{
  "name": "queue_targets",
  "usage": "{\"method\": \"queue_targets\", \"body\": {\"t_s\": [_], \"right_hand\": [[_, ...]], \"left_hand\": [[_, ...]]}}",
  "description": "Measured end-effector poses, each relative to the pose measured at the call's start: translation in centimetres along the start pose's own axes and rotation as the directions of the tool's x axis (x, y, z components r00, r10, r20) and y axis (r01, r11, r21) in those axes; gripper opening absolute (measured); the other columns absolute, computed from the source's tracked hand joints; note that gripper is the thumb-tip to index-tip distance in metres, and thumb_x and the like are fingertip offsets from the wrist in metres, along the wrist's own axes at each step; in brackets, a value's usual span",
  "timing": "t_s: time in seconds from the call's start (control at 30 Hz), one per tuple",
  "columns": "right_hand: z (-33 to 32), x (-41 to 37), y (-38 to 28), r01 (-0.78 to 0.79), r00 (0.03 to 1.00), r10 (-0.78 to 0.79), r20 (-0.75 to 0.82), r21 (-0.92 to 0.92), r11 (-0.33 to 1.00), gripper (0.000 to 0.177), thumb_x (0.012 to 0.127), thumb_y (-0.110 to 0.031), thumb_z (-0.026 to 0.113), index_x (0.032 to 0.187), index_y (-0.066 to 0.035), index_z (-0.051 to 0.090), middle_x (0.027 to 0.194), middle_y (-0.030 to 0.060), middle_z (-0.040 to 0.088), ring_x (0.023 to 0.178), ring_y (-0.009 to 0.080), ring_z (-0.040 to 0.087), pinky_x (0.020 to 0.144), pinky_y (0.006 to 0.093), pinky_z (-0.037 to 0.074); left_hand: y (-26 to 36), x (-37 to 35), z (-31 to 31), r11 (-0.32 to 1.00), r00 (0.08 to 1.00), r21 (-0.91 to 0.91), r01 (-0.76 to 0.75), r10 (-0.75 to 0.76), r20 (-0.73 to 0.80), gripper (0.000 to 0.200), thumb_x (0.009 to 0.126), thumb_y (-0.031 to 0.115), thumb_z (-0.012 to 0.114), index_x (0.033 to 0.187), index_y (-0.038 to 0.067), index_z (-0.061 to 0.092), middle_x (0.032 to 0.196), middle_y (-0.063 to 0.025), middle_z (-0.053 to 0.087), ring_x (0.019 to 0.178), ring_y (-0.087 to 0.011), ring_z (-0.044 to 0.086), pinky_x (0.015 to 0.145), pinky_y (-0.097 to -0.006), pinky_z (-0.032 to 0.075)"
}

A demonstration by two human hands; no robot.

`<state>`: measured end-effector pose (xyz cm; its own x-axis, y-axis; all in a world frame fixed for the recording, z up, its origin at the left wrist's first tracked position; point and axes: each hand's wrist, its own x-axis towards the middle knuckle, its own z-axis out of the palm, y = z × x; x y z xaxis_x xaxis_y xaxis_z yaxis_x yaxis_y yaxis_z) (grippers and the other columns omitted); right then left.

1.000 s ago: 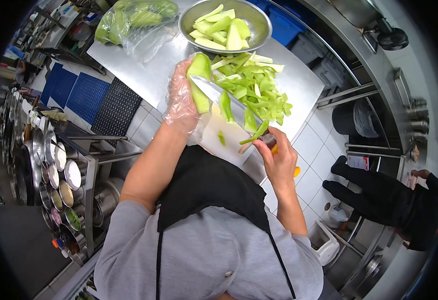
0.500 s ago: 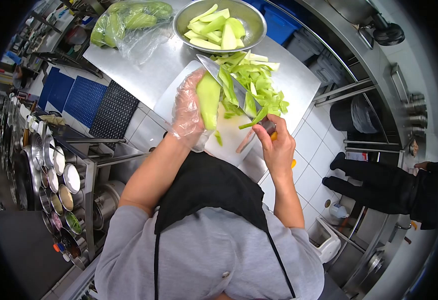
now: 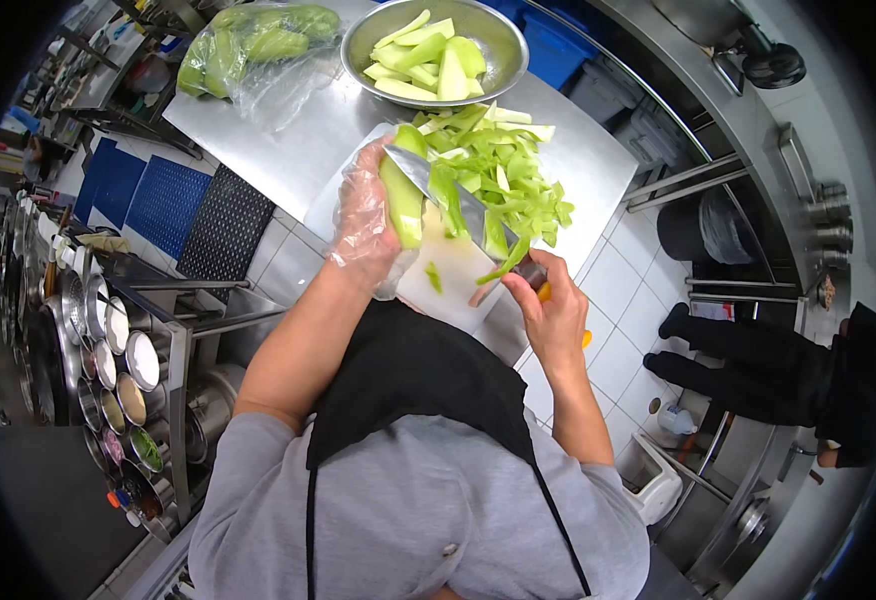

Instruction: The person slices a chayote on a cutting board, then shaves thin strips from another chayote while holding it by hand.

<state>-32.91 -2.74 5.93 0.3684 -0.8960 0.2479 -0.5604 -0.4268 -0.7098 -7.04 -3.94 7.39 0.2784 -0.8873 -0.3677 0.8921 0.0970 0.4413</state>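
In a clear plastic glove, my left hand [image 3: 365, 215] is wrapped round a pale green peeled vegetable [image 3: 403, 200], held upright over the white cutting board [image 3: 458, 262]. My bare right hand [image 3: 552, 305] grips the handle of a large knife [image 3: 468, 208]. The blade points up and left, its tip against the vegetable, with strips of green peel lying on it. Beyond and to the right of the blade lies a pile of green peelings [image 3: 518, 170]. Behind it stands a steel bowl [image 3: 506, 60] holding several cut pale green pieces.
A clear plastic bag of green vegetables [image 3: 263, 45] lies on the steel table [image 3: 203, 118] at the back left. Metal containers of ingredients [image 3: 131, 397] stand at the left. A person in black [image 3: 758, 370] is at the right, near a black bin [image 3: 693, 232].
My left hand has shifted slightly left with the vegetable, now turned to another angle. The knife has moved a little left and down, its tip now over the vegetable's side.
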Motion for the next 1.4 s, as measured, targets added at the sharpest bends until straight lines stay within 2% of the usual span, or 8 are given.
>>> {"method": "queue_targets", "body": {"t_s": [0.23, 0.33, 0.43, 0.53, 0.67, 0.83, 1.03, 1.4], "right_hand": [[0.2, 0.4, -0.2, 0.013, 0.999, -0.010, -0.037, 0.082, 0.997, 0.042, 0.086, -0.028, 0.083, 0.114, -0.003, 0.064, 0.086, 0.0093, 0.073, 0.061, 0.0202, 0.067, 0.057, 0.0325, 0.053], [-0.2, -0.1, 0.0, -0.029, 0.999, 0.027, 0.031, 0.068, 0.997, 0.040, 0.087, -0.028, 0.082, 0.112, -0.003, 0.064, 0.087, 0.0094, 0.073, 0.060, 0.0200, 0.067, 0.057, 0.0327, 0.052], [-0.1, 0.2, 0.0, -0.004, 1.000, 0.006, -0.020, 0.093, 0.996, 0.037, 0.090, -0.027, 0.081, 0.111, -0.002, 0.064, 0.085, 0.0096, 0.073, 0.058, 0.0192, 0.064, 0.057, 0.0327, 0.051], [-0.6, 1.3, -0.4, -0.192, 0.981, 0.186, 0.061, 0.106, 0.976, 0.034, 0.092, -0.026, 0.079, 0.110, -0.002, 0.064, 0.080, 0.0091, 0.073, 0.057, 0.0170, 0.061, 0.057, 0.0316, 0.049], [-1.1, 1.9, -0.1, -0.384, 0.917, 0.375, 0.140, 0.049, 0.922, 0.032, 0.093, -0.025, 0.078, 0.110, -0.002, 0.064, 0.074, 0.0073, 0.072, 0.057, 0.0136, 0.058, 0.057, 0.0302, 0.048], [-0.7, -0.4, 0.2, -0.173, 0.980, 0.161, 0.116, 0.104, 0.979, 0.036, 0.089, -0.027, 0.081, 0.111, -0.003, 0.064, 0.081, 0.0084, 0.073, 0.058, 0.0169, 0.062, 0.057, 0.0313, 0.049], [-0.5, -2.1, 0.6, -0.049, 0.997, 0.050, 0.064, -0.006, 0.999, 0.046, 0.084, -0.032, 0.085, 0.115, -0.004, 0.066, 0.085, 0.0123, 0.072, 0.060, 0.0219, 0.067, 0.056, 0.0341, 0.053], [-0.1, -1.1, 0.5, -0.036, 0.999, 0.037, -0.010, 0.026, 0.999, 0.045, 0.085, -0.031, 0.084, 0.114, -0.003, 0.065, 0.085, 0.0117, 0.072, 0.061, 0.0222, 0.067, 0.057, 0.0345, 0.053]], "left_hand": [[-0.5, -0.5, 0.1, 0.995, 0.998, 0.085, -0.052, 0.050, 0.026, 0.036, 0.103, 0.027, 0.057, 0.127, 0.001, 0.061, 0.123, -0.0112, 0.068, 0.109, -0.0229, 0.068, 0.096, -0.0396, 0.056], [0.0, -0.6, -0.2, 0.999, 0.980, -0.046, -0.006, 0.015, 0.201, 0.034, 0.103, 0.027, 0.058, 0.126, 0.002, 0.062, 0.122, -0.0102, 0.069, 0.110, -0.0214, 0.067, 0.096, -0.0373, 0.056], [-0.1, -0.8, 0.0, 0.996, 0.994, 0.069, -0.049, 0.042, 0.096, 0.032, 0.102, 0.027, 0.060, 0.124, 0.003, 0.064, 0.116, -0.0094, 0.070, 0.101, -0.0191, 0.069, 0.087, -0.0346, 0.059], [-0.5, -0.4, -1.6, 0.958, 0.981, 0.267, -0.101, 0.051, 0.188, 0.031, 0.101, 0.028, 0.062, 0.121, 0.004, 0.064, 0.106, -0.0087, 0.070, 0.087, -0.0184, 0.069, 0.074, -0.0338, 0.060], [-0.8, -0.7, -1.0, 0.979, 0.996, 0.184, 0.083, -0.073, -0.057, 0.031, 0.102, 0.033, 0.055, 0.108, 0.004, 0.064, 0.086, -0.0083, 0.065, 0.073, -0.0189, 0.064, 0.060, -0.0286, 0.055], [-0.6, 0.0, -3.8, 0.980, 0.978, 0.036, 0.194, -0.191, -0.082, 0.032, 0.099, 0.038, 0.058, 0.108, 0.008, 0.065, 0.088, -0.0070, 0.067, 0.076, -0.0182, 0.066, 0.059, -0.0285, 0.055], [-0.2, -1.3, -0.6, 0.994, 0.990, 0.106, 0.013, 0.002, -0.144, 0.035, 0.100, 0.032, 0.056, 0.123, 0.006, 0.061, 0.117, -0.0115, 0.067, 0.104, -0.0256, 0.066, 0.090, -0.0407, 0.057], [-1.0, -0.9, -2.7, 0.968, 1.000, 0.250, 0.015, -0.011, -0.015, 0.035, 0.101, 0.038, 0.056, 0.118, 0.008, 0.064, 0.104, -0.0080, 0.070, 0.087, -0.0183, 0.069, 0.069, -0.0313, 0.058]]}}
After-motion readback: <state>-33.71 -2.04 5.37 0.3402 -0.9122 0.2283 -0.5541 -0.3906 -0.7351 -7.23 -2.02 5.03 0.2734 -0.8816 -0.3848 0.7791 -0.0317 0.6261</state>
